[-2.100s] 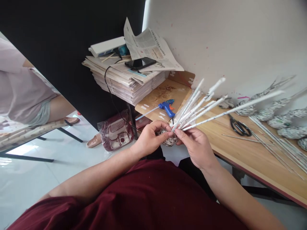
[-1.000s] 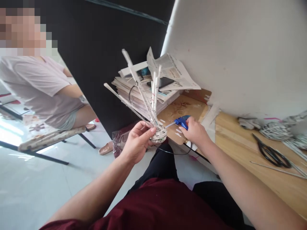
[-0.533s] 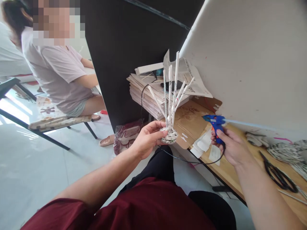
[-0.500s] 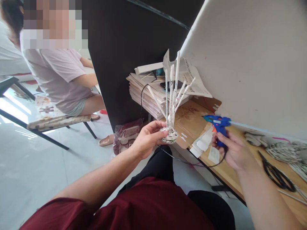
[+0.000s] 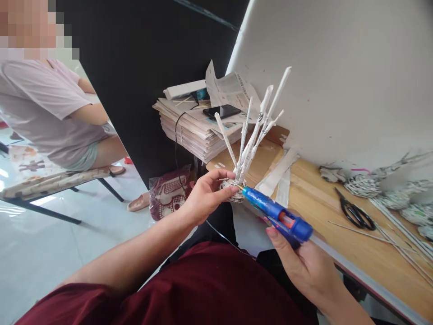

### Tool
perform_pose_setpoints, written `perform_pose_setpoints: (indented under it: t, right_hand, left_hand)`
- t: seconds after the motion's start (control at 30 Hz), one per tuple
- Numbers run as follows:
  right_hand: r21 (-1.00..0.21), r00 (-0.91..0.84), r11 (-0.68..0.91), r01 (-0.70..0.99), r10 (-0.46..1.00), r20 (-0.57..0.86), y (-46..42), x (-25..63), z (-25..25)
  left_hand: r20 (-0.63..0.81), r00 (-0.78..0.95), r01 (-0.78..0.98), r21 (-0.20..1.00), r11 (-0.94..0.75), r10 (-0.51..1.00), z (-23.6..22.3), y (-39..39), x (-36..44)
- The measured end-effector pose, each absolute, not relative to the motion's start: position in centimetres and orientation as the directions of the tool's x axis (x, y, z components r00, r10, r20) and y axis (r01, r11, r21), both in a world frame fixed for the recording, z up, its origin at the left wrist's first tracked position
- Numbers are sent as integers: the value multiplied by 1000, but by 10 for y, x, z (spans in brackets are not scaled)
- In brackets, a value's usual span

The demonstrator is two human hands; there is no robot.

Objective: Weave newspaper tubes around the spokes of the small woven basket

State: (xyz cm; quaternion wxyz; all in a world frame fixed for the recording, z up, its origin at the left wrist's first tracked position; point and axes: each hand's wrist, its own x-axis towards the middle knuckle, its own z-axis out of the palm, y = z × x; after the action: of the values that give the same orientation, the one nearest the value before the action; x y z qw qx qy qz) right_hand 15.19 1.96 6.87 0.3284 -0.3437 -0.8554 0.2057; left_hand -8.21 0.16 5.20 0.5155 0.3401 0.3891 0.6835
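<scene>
Glue gun (image 5: 270, 208) tip sits at the woven ball (image 5: 237, 198), below its paper rods (image 5: 249, 151); I record left fingers (image 5: 224, 194) pinching the ball, right fingers (image 5: 278, 235) gripping the gun.

Person (image 5: 54, 104) at left cut off by the edge, head (image 5: 29, 29) blurred into blocks, woven base (image 5: 237, 198) partly hidden by left hand (image 5: 208, 196), fingers of right hand (image 5: 307, 266) mostly hidden behind glue gun (image 5: 275, 212), newspaper (image 5: 233, 92) print too small to read.
</scene>
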Motion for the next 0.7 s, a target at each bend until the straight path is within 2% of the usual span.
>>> perform_pose_setpoints:
  t: [0.1, 0.23, 0.7]
  right_hand:
    - [-459, -584, 748, 479, 662, 470, 18, 147, 76]
    - [-375, -582, 775, 508, 630, 514, 18, 146, 75]
    - [-277, -564, 759, 589, 631, 532, 17, 145, 67]
  left_hand:
    - [86, -234, -422, 889, -181, 968, 52, 2, -79]
    - [99, -225, -414, 891, -187, 969, 51, 2, -77]
    - [99, -219, -404, 896, -182, 971, 50, 0, -77]
